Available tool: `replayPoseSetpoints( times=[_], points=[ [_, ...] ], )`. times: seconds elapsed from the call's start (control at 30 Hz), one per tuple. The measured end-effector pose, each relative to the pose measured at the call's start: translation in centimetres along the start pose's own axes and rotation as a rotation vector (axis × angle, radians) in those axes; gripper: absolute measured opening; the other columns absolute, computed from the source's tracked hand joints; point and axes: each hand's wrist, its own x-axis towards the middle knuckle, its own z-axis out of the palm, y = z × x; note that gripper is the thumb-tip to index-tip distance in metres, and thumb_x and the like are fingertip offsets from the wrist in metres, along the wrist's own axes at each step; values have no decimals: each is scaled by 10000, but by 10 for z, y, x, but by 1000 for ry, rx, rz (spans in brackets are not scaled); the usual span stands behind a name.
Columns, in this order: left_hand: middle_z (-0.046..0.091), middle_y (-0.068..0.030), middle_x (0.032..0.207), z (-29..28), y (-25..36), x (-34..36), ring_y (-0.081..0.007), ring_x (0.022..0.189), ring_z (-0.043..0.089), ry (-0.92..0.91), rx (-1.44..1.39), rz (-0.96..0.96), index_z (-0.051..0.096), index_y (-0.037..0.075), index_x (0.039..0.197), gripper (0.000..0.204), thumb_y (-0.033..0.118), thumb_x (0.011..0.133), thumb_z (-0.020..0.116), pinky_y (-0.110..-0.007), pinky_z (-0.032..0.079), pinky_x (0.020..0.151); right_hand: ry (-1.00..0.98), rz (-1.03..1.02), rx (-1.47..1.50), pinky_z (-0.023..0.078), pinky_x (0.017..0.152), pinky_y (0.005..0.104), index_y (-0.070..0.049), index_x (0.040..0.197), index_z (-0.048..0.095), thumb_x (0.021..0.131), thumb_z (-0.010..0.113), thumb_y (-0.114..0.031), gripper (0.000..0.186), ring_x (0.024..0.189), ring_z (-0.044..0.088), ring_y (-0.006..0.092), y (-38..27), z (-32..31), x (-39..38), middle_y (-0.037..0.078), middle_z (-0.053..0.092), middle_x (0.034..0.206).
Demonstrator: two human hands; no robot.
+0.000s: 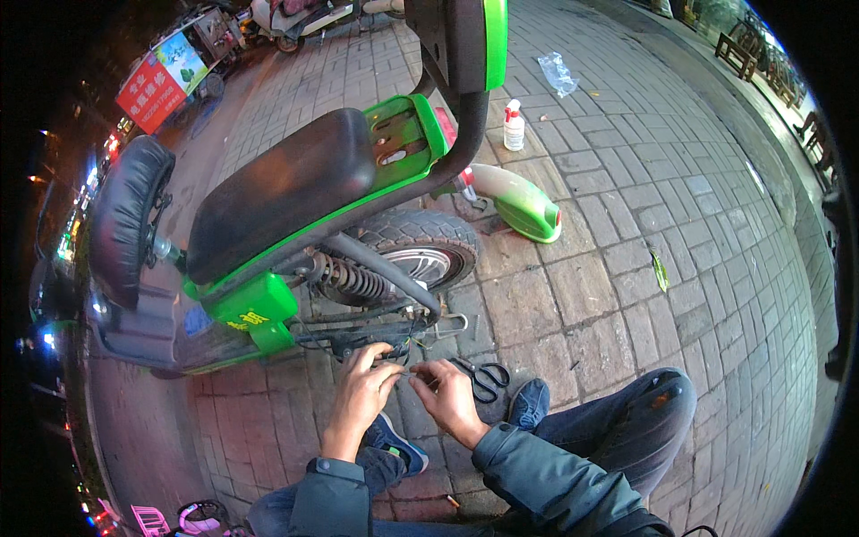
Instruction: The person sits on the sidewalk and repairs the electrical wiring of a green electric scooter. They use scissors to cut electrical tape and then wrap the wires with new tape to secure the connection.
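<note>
My left hand (362,389) and my right hand (443,394) meet below the green-and-black electric bike's rear wheel (452,255), both pinching what looks like a thin wire (404,374). Loose thin cables (407,345) hang from the frame just above my fingers. Black-handled scissors (488,380) lie on the paving beside my right hand, partly behind it. The bike's long black seat (277,188) and spring shock (353,277) are above my hands.
A detached green-and-white fender (528,219), a white spray bottle (514,130), a plastic bag (557,76) and a leaf (660,268) lie on brick paving. A signboard cart (152,94) and parked scooter (304,18) stand behind. My legs and shoes (528,403) are around my hands.
</note>
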Motion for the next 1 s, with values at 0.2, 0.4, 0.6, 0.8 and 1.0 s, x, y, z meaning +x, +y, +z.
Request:
replayPoseSetpoints(
  times=[0.2, 0.4, 0.6, 0.8, 1.0],
  points=[
    [627, -170, 1260, 7, -1, 2, -341, 1119, 640, 16, -367, -213, 707, 24, 960, 107, -7, 858, 700, -410, 516, 941, -41, 177, 258, 542, 722, 277, -13, 1026, 728, 893, 776, -140, 190, 808, 658, 123, 1, 0, 2, 57, 701, 902],
    [643, -168, 1236, 5, 0, 4, -334, 1101, 649, 105, -291, -142, 700, 12, 950, 105, -31, 855, 689, -392, 528, 919, -57, 184, 493, 521, 710, 274, 0, 984, 728, 890, 769, -117, 156, 764, 611, 94, 1, 2, 11, 43, 690, 883],
    [631, -125, 1188, 17, -6, 2, -216, 1060, 656, 240, -765, -377, 617, -14, 1007, 45, 0, 965, 607, -316, 526, 911, -61, 210, 468, 511, 689, 282, 6, 967, 682, 905, 736, -92, 129, 748, 603, 116, -4, -1, 15, 47, 662, 871],
    [630, -153, 1234, 9, 0, -2, -243, 1086, 653, 158, -732, -225, 558, 14, 1123, 176, 48, 958, 606, -385, 506, 984, 28, 49, 157, 525, 703, 318, 6, 976, 660, 936, 698, -140, 156, 761, 647, 181, -11, -9, 17, 112, 672, 860],
    [678, -113, 1125, 1, 7, 12, -329, 1054, 652, -4, -180, -9, 674, 53, 1105, 270, 49, 841, 730, -410, 525, 909, 26, -125, 9, 519, 664, 369, 3, 946, 655, 902, 717, -117, 143, 731, 657, 284, -11, -14, 19, 145, 669, 866]
  ],
)
